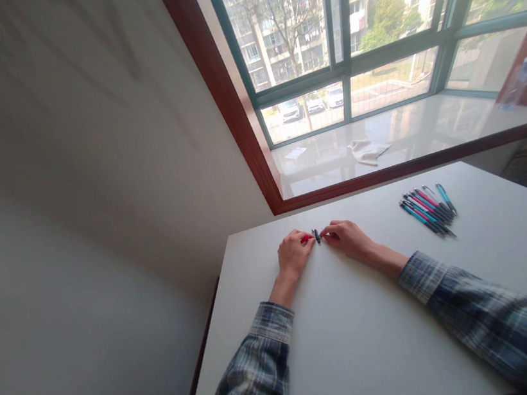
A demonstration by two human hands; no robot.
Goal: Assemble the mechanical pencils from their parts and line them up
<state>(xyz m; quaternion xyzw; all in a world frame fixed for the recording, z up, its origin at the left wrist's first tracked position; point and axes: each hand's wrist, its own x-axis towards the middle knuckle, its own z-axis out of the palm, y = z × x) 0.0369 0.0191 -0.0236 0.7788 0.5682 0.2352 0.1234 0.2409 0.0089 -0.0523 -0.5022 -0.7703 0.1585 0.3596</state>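
My left hand is closed, with a small red piece pinched at its fingertips; its exact kind is too small to tell. My right hand is closed in a pinch close by, and whatever lies between its fingertips cannot be made out. In the narrow gap between both hands, short dark pieces lie on the white table, near its far edge. To the right of my right hand, several pens with blue, pink and black barrels lie side by side in a loose bundle.
Behind the table is a window with a red-brown frame. On its sill lie a crumpled cloth and a small white paper, with a clear plastic bottle at the right. A grey wall rises on the left.
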